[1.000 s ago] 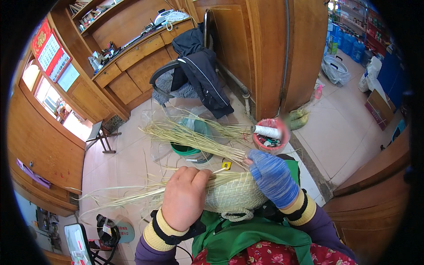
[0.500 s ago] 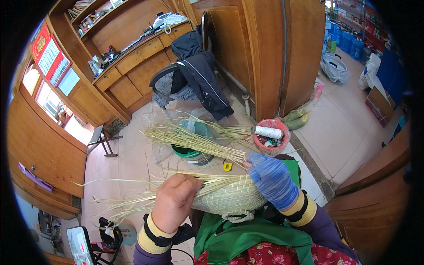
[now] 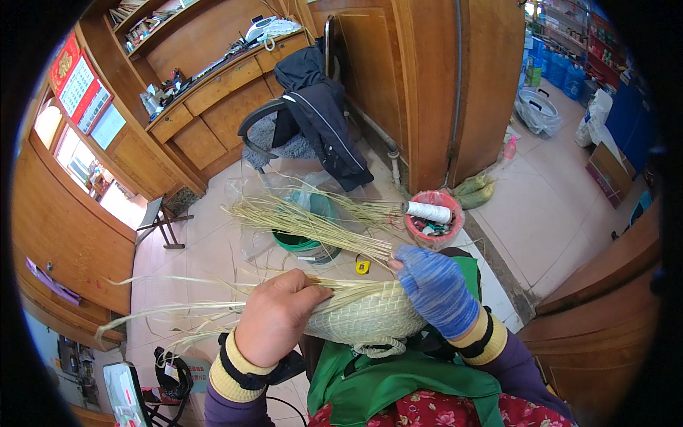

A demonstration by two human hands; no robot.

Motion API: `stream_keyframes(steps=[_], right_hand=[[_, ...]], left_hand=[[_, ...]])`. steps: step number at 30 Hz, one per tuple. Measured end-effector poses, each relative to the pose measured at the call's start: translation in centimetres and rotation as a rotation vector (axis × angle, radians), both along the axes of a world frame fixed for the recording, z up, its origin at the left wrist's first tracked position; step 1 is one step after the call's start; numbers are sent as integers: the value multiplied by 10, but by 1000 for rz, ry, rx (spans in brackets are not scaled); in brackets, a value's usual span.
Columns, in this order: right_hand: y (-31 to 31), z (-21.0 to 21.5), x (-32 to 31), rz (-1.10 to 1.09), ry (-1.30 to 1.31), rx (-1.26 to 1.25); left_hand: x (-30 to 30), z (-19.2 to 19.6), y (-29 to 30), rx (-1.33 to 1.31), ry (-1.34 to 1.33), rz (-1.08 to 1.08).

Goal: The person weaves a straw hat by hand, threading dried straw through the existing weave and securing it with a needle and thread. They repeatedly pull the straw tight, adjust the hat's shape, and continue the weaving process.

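Note:
A pale woven straw piece (image 3: 366, 313), rounded like a basket or bag, rests across my lap with long loose strands fanning out leftward. My bare left hand (image 3: 279, 309) is closed, its thumb and fingers pinching some of these straw strands at the upper left of the weave. My right hand (image 3: 440, 292), in a blue knitted glove with bare fingertips, is closed at the upper right edge of the woven piece; its fingers mostly hide what they grip. Beneath the weave hangs a looped, pale twisted cord (image 3: 379, 347).
Ahead, a bundle of straw (image 3: 306, 224) lies across a green bucket (image 3: 313, 249). A red bucket (image 3: 420, 238) holds a white thread spool (image 3: 427, 212). Nearby lie a yellow tape measure (image 3: 363, 266) and green gourd-like vegetables (image 3: 475, 191). A chair with a dark jacket (image 3: 320, 121) stands farther off.
My left hand has shifted slightly right along the strands, toward the weave, and the loose strands on the left have swung. My right hand stays at the same edge.

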State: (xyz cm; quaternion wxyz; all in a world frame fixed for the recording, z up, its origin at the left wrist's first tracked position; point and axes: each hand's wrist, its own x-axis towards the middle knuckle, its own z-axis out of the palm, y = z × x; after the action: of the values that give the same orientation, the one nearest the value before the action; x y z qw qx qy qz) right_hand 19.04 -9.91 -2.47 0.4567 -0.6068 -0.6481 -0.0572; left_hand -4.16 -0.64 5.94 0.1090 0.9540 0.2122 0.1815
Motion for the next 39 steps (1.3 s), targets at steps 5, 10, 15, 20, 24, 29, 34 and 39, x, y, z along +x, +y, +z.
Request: stream_keyframes(steps=[5,10,15,20,24,29,34,39], right_hand=[[-2,-1,0,-12,10,-67],[-1,-7,2,8,27,8],[2,-11,2,-15,5,-38],[4,-13,3,-17,14,-32],[2,-17,6,47,-84,1],[0,-20,5,28,-18,-29],[1,-18,3,21,-36,29],[1,-15,-1,-35,-27,-52]], left_hand=[[15,1,8,-33,26,-96],[31,-8,17,-64,1,-178],[41,2,9,-38,56,-123],[54,0,-42,265,-31,76],[66,-19,-14,73,120,-26],[61,-25,27,73,94,-302],[62,-17,17,214,78,-283],[56,-18,-17,288,182,11]])
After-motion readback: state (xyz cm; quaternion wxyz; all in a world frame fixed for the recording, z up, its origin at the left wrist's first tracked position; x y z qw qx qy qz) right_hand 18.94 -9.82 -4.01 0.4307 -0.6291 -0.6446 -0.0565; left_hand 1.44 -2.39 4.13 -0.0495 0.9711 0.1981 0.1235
